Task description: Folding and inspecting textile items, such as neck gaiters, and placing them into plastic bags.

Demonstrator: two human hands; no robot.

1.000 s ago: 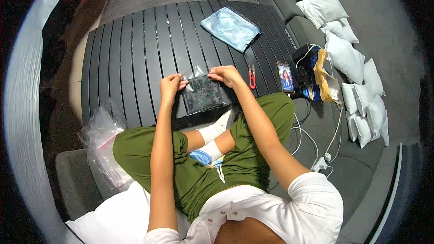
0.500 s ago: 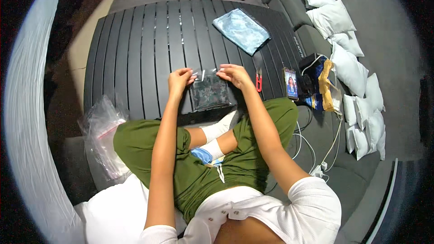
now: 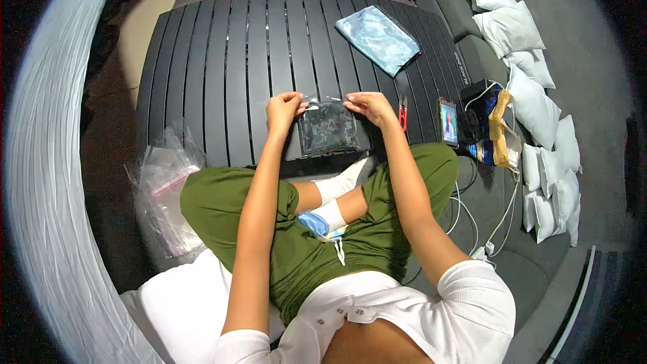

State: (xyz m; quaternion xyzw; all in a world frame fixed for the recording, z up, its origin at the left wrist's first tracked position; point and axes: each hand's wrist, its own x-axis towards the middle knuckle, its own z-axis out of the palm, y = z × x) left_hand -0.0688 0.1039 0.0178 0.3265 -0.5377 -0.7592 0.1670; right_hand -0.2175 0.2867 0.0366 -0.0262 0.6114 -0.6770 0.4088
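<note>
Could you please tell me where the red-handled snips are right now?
In the head view, the red-handled snips lie right of centre on the black slatted table, between the right hand and the phone.

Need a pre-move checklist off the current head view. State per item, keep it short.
1. Left hand on the packet: ok, at its upper left corner.
2. Right hand on the packet: ok, at its upper right corner.
3. Packet over the table: ok, near the edge closest to the person.
4. Packet's top edge sealed: cannot tell, too small.
5. Snips well away from the right forearm: not ok, right beside it.
6. Blue pouch apart from the packet: ok, farther back.
</note>
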